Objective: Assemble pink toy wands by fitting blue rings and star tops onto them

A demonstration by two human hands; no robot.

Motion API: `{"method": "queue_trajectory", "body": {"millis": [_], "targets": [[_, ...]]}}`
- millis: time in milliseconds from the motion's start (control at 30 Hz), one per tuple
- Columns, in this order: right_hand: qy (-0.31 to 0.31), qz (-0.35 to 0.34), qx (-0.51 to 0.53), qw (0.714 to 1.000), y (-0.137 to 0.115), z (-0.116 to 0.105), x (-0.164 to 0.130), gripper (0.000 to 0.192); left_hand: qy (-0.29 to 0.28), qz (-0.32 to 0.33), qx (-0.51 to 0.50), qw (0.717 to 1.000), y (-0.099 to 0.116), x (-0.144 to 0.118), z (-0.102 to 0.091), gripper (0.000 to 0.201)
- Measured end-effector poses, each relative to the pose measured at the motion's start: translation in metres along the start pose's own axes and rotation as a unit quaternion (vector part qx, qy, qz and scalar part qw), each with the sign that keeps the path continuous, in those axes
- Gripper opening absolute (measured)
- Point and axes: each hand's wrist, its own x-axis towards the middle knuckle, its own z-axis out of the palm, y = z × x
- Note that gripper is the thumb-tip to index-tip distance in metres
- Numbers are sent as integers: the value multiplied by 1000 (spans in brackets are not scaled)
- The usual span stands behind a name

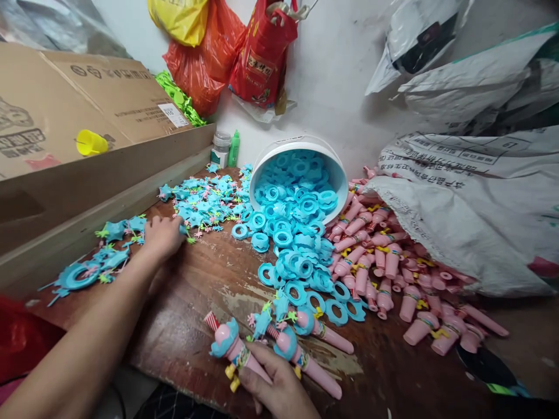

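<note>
My left hand (163, 237) is over the left side of the table, fingers closed at a small blue star-shaped plastic piece (182, 229) with a green tip. Part of that piece is hidden by the fingers. Similar blue pieces with pink and green ends (205, 201) lie heaped just beyond it. In the front middle, my right hand (279, 381) grips a pink plastic toy (238, 349) with a blue wavy collar, a striped top and a yellow knob. Two more collared pink toys (321, 372) lie beside it, with blue star-shaped pieces near their tops.
A tipped white bucket (343, 174) spills blue rings (301, 265) onto the table. To the right, pink toy bodies (362, 273) spread from a white woven sack (463, 203). A cardboard box (100, 128) stands behind a wooden ledge at left. Bags (262, 64) hang on the wall.
</note>
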Motion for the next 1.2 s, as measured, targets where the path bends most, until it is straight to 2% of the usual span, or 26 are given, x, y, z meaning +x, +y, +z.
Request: {"method": "queue_trajectory", "body": {"millis": [133, 200, 267, 333, 433, 500, 600, 733, 867, 967, 1067, 1200], "targets": [[98, 27, 73, 992, -10, -11, 1, 81, -62, 123, -48, 989, 27, -85, 34, 39], [112, 41, 87, 989, -16, -18, -4, 82, -60, 159, -93, 981, 38, -127, 49, 47], [117, 59, 44, 990, -21, -26, -14, 74, -60, 170, -137, 974, 45, -159, 58, 53], [134, 61, -49, 988, -26, -31, -26, 60, -53, 178, -191, 964, 47, -175, 61, 59], [172, 30, -175, 969, -28, -30, -39, 46, -63, 205, -241, 946, 43, -176, 57, 48], [178, 13, -208, 962, -25, -26, -43, 44, -106, 217, -250, 938, 40, -169, 53, 32], [178, -3, -239, 955, -16, -26, -44, 44, -166, 228, -273, 920, 41, -164, 52, 39], [182, -4, -289, 940, -8, -38, -48, 43, -163, 243, -282, 914, 49, -171, 55, 40], [165, -42, -276, 946, -14, -38, -51, 35, -190, 232, -309, 902, 51, -174, 58, 41], [192, -54, -259, 945, -18, -27, -48, 31, -208, 237, -328, 890, 48, -173, 60, 42], [228, -48, -248, 940, -19, -19, -42, 29, -213, 237, -330, 889, 46, -173, 62, 44], [230, -25, -240, 943, -16, -16, -38, 33, -219, 237, -329, 888, 46, -173, 63, 46]]}}
